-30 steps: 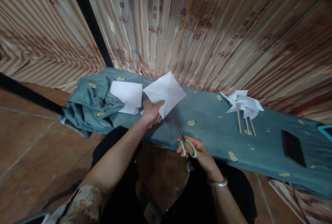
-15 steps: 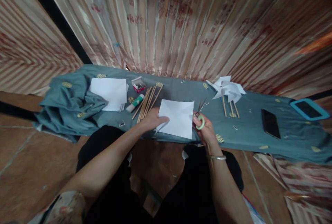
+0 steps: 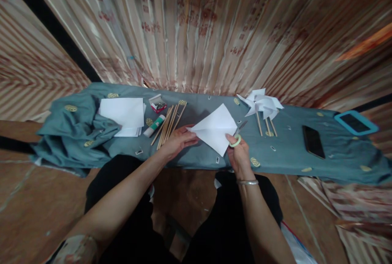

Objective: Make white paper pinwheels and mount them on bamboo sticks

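A white square sheet of paper (image 3: 216,127), turned corner-on with a crease across its middle, is held between my hands above the cloth. My left hand (image 3: 180,141) pinches its left corner. Closed around the pale green handle of the scissors (image 3: 235,140), my right hand (image 3: 239,154) also has its thumb on the paper's right side. The scissor blades point up and to the right, beside the sheet. Just beyond my left hand lie several wooden sticks (image 3: 169,125) and a green and white glue stick (image 3: 154,126).
Left on the blue-green cloth (image 3: 196,160) are a stack of white paper (image 3: 122,113) and a small red and white box (image 3: 157,104) of metal pieces. Paper pinwheels (image 3: 260,104) on sticks, a dark phone (image 3: 313,141) and a blue-framed tablet (image 3: 357,123) lie to the right.
The paper has turned from edge-on to corner-on, and its crease now shows. My left hand has shifted to its left corner. The scissors remain in my right hand.
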The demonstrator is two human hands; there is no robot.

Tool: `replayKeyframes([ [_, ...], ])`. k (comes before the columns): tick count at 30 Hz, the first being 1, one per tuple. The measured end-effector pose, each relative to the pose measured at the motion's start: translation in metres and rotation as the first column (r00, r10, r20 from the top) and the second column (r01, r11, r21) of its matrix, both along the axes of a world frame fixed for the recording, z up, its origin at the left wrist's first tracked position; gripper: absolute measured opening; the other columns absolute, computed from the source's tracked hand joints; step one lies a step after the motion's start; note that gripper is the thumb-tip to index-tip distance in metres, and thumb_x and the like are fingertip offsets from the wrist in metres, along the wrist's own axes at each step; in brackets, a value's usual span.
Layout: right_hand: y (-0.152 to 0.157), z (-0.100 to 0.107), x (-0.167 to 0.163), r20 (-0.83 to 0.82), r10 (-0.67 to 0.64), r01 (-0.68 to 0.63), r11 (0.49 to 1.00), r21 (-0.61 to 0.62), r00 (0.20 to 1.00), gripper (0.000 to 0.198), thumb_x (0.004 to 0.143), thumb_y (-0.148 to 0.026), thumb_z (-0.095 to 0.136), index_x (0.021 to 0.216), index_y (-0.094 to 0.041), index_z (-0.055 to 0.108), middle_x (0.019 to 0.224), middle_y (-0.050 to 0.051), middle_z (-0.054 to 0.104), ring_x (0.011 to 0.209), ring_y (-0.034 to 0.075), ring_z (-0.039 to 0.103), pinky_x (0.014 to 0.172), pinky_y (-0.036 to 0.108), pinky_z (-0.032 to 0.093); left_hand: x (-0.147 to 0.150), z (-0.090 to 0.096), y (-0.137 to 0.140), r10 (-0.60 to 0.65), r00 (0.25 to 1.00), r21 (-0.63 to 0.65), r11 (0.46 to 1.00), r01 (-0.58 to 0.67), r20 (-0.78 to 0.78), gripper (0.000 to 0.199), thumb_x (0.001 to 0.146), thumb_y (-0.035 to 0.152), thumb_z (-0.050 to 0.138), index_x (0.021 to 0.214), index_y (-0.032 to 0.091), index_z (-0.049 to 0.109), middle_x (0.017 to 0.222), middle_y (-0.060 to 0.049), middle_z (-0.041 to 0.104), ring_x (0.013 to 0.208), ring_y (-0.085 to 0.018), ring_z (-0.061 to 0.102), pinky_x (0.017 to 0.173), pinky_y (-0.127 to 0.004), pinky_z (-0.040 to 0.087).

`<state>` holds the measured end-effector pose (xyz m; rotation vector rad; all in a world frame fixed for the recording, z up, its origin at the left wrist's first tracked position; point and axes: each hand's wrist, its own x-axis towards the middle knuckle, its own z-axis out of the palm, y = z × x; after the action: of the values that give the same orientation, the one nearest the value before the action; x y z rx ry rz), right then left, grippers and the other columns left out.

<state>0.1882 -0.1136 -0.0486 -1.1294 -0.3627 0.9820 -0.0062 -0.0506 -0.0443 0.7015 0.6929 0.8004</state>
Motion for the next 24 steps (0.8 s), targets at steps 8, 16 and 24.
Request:
replayKeyframes([
  [8, 0.004, 0.001, -0.019, 0.020, 0.025, -0.025, 1.000, -0.013, 0.999, 0.032, 0.054, -0.024, 0.084, 0.078, -0.018, 0.064, 0.076, 0.000, 0.073, 0.069, 0.017, 0.067, 0.071, 0.034, 0.056, 0.012, -0.001, -0.013, 0.048, 0.995, -0.194, 0.981, -0.031, 0.086, 0.020, 0.068, 0.019, 0.075, 0.086, 0.017, 0.068, 0.091, -0.004, 0.072, 0.082, -0.016, 0.067, 0.090, -0.039, 0.052],
  [16, 0.005, -0.002, -0.026, 0.085, 0.073, -0.071, 0.997, -0.024, 0.994, 0.034, 0.053, -0.030, 0.084, 0.077, -0.019, 0.063, 0.069, -0.005, 0.069, 0.056, 0.011, 0.057, 0.059, 0.026, 0.047, 0.010, 0.000, -0.009, 0.140, 0.988, -0.218, 0.968, -0.122, 0.070, 0.022, 0.073, 0.015, 0.071, 0.094, 0.015, 0.066, 0.097, -0.007, 0.073, 0.093, -0.022, 0.069, 0.094, -0.044, 0.052],
  [24, 0.007, -0.003, -0.032, 0.144, 0.121, -0.114, 0.992, -0.053, 0.982, 0.040, 0.050, -0.038, 0.086, 0.077, -0.020, 0.063, 0.066, -0.006, 0.067, 0.056, 0.009, 0.055, 0.058, 0.023, 0.045, 0.012, -0.002, -0.004, 0.328, 0.944, -0.174, 0.931, -0.321, 0.017, 0.028, 0.074, 0.014, 0.072, 0.100, 0.015, 0.063, 0.097, -0.007, 0.074, 0.090, -0.021, 0.070, 0.088, -0.038, 0.056],
])
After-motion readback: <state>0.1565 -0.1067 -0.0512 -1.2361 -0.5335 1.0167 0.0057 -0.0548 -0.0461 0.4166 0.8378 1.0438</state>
